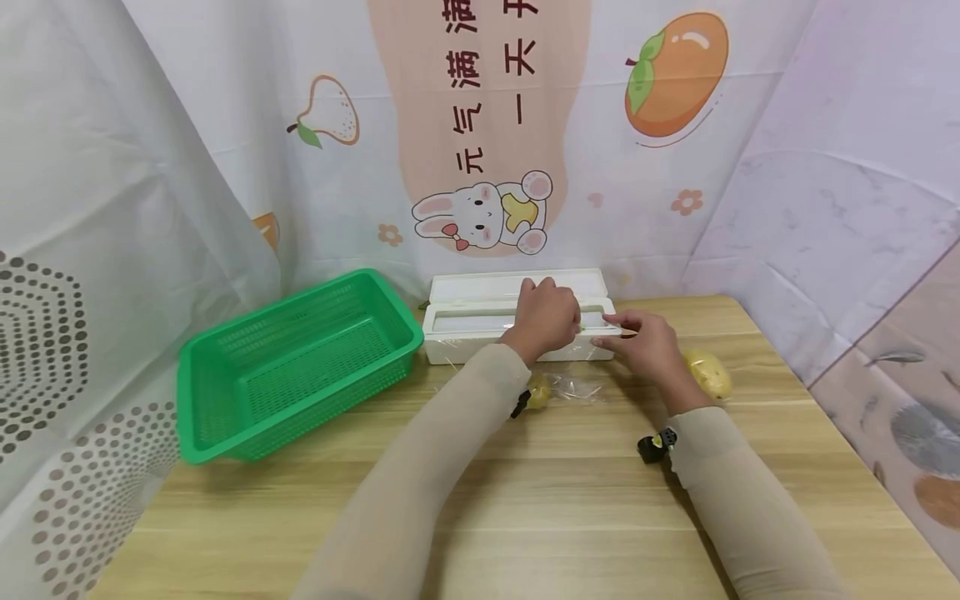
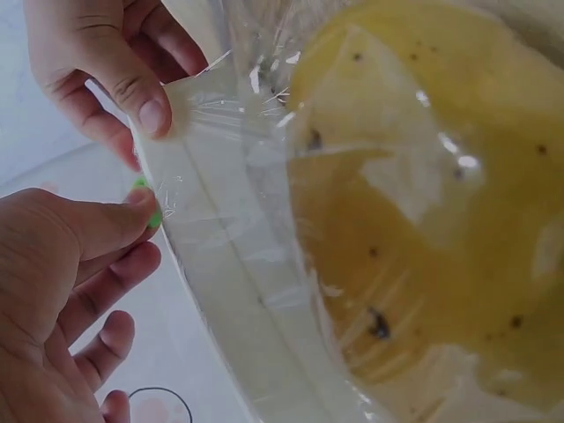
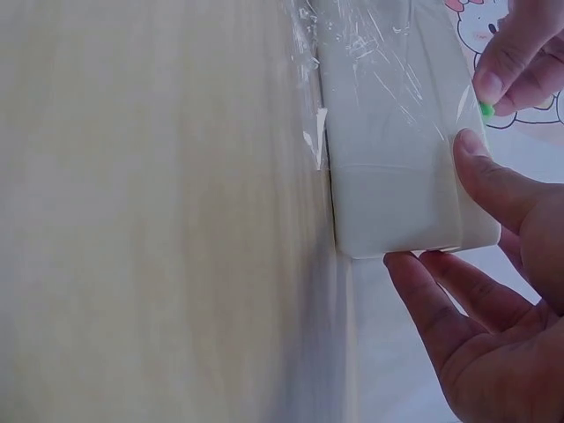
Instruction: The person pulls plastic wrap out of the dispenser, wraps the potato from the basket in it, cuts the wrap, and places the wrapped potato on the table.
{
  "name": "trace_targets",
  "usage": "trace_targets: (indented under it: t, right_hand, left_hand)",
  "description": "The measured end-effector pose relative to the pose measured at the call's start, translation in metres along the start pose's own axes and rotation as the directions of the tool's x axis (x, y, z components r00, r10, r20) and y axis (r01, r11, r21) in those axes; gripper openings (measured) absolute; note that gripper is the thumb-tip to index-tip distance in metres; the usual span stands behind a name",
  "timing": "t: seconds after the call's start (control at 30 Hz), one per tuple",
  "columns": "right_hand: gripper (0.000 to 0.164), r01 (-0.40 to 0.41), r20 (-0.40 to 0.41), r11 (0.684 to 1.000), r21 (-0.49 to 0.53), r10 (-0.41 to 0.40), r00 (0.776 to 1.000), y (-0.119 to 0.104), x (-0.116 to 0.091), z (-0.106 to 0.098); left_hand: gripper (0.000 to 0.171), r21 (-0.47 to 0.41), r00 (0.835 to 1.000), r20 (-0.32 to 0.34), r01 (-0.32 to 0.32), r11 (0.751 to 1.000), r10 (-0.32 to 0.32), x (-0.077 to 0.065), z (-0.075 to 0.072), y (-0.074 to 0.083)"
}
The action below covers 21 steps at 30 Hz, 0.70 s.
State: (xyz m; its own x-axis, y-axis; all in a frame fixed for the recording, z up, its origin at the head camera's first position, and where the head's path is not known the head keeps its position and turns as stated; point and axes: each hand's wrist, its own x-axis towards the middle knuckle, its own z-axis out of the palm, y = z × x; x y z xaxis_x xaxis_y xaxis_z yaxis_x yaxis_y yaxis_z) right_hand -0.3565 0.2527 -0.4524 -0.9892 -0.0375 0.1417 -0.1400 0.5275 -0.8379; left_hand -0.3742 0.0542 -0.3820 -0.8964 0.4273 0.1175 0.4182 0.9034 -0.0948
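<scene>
A white cling film box (image 1: 442, 348) with its lid raised stands at the back of the table. My left hand (image 1: 546, 318) is over its front edge; in the left wrist view thumb and finger pinch a small green slider (image 2: 155, 217) on that edge. My right hand (image 1: 647, 343) grips the box's right end, thumb on the front edge and fingers at the end face (image 3: 414, 211). Clear cling film (image 1: 573, 387) hangs down the front onto the table. A yellow potato (image 1: 537, 390) lies by my left wrist, with film over it in the left wrist view (image 2: 423, 203).
A green plastic basket (image 1: 300, 387) stands at the left of the wooden table (image 1: 540, 517). Another yellow potato (image 1: 708, 373), shiny as if wrapped, lies beyond my right wrist. A printed curtain (image 1: 337, 200) hangs close behind the box.
</scene>
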Motion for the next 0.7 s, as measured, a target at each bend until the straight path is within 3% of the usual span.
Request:
trace_targets:
  t: [0.2,0.7]
  right_hand:
    - [0.059,0.0,0.014,0.999,0.034,-0.001,1.0,0.0,-0.001,-0.004]
    - [0.06,-0.021,0.02,1.0,0.023,0.02,1.0,0.0,0.0,-0.004]
  left_hand:
    - [0.009,-0.001,1.0,0.007,0.007,1.0,-0.007,-0.003,-0.003,-0.006]
    - [0.012,-0.015,1.0,0.016,0.006,1.0,-0.005,-0.02,-0.009,-0.043]
